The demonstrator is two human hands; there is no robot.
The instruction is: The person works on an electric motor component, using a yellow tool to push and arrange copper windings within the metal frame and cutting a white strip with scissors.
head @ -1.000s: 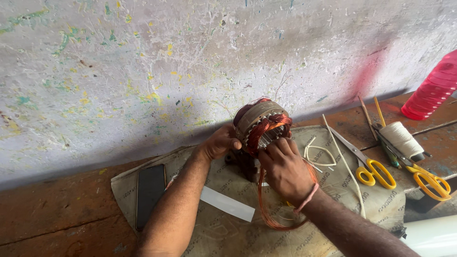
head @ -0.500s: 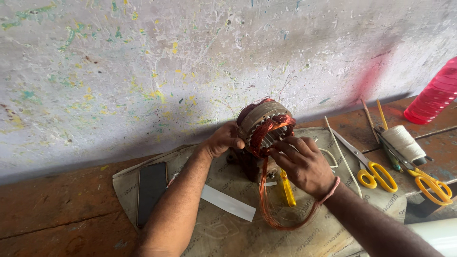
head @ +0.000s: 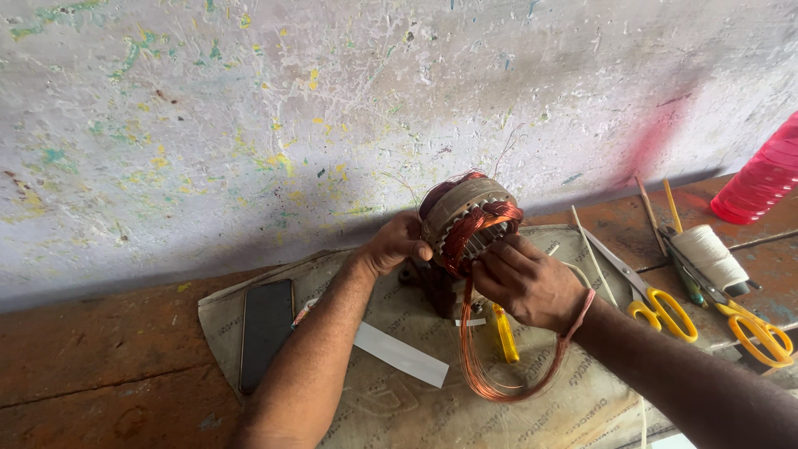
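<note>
Here: left hand point(head: 397, 244) grips stator point(head: 465, 218); white strip point(head: 400, 354) below.

Illumination: soft daylight is falling evenly, moderately bright.
Shadow: a dim band is lying along the base of the wall point(head: 249, 125), behind the stator point(head: 465, 220).
Glare: none is showing; the copper coil point(head: 499, 366) is glinting faintly.
Focus: the centre is staying sharp.
Edges: the wide lens is bending the bench point(head: 100, 366) line slightly.
</note>
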